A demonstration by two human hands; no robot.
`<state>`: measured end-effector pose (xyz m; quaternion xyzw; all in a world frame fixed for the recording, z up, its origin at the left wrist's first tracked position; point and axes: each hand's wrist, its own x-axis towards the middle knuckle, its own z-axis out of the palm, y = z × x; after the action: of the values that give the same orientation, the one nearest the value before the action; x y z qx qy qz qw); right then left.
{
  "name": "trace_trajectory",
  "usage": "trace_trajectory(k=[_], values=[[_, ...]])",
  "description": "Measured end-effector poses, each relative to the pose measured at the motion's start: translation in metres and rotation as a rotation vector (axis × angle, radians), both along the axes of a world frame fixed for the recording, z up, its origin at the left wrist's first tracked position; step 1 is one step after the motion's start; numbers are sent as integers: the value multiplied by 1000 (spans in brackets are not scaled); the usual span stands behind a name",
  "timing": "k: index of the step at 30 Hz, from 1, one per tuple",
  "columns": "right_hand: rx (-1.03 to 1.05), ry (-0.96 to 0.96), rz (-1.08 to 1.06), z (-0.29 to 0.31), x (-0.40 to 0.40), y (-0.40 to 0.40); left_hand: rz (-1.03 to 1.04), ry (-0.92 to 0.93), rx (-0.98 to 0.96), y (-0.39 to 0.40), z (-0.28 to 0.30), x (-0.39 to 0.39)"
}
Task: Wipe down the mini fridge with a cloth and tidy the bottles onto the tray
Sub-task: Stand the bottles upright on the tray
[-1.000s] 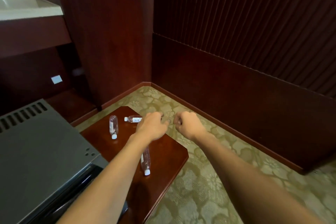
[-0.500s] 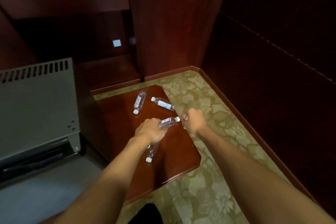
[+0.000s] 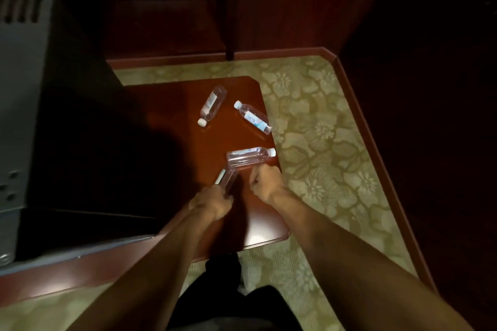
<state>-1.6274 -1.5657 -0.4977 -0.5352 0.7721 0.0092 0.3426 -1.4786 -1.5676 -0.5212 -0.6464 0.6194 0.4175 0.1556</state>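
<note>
A reddish-brown wooden tray [image 3: 166, 105] lies on the carpet. Two clear water bottles lie on its far part, one [image 3: 212, 105] to the left and one [image 3: 252, 116] at the right edge. A third bottle [image 3: 250, 157] lies on its side nearer me, white cap to the right. My left hand [image 3: 212, 203] grips the lower end of another bottle [image 3: 228, 179], which points up and away. My right hand [image 3: 265, 181] is curled into a fist just below the third bottle and holds nothing that I can see. The grey mini fridge [image 3: 24, 75] stands at the left.
Patterned green carpet [image 3: 322, 142] surrounds the tray. Dark wooden wall panels and a baseboard [image 3: 376, 142] close in the corner at the right and behind. A dark recess in the cabinet lies behind the tray. My dark-clothed legs show at the bottom.
The view has tilted down over the tray. My left hand let go of one bottle, now lying on its side, and took hold of the bottle nearer me. My right hand stayed curled.
</note>
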Motion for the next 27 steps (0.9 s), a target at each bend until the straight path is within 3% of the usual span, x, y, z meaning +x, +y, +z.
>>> trace_trajectory(k=[9,18,27], values=[[184,19,99,-81,-42,-49,171,-99,37,-20,-81,-4],[25,237,396,-182,-78,-109,298,-180,46,-41,-172,-37],[91,353,461,-224,-85,-83,410,-283,25,0,-208,-53]])
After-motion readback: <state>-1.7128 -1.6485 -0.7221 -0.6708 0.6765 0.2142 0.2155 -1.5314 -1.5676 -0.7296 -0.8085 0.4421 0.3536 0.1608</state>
